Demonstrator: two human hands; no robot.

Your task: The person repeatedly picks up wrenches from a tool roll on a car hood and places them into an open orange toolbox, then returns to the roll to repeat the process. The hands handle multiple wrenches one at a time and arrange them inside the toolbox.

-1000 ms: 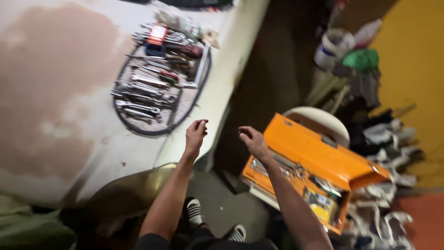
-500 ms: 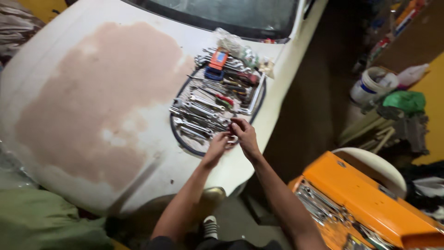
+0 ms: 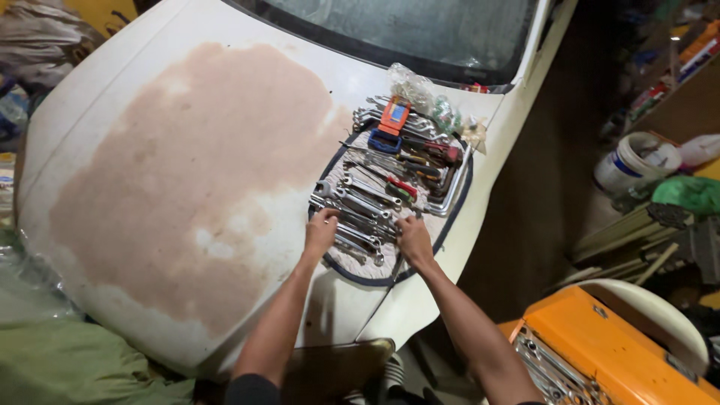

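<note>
Both my hands have just come down from mid-air onto the spanners (image 3: 358,217) laid out on the mat (image 3: 352,264), left hand (image 3: 321,231) and right hand (image 3: 413,238) resting fingers-down, grip hidden.

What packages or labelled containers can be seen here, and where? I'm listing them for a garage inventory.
Clear plastic bag: crumpled, on the hood by the windshield, behind the tools.
Orange and blue flat pack: rectangular, at the far end of the tool mat.
White bucket: round, blue band, on the floor at right.
Neither hand touches these.
</note>
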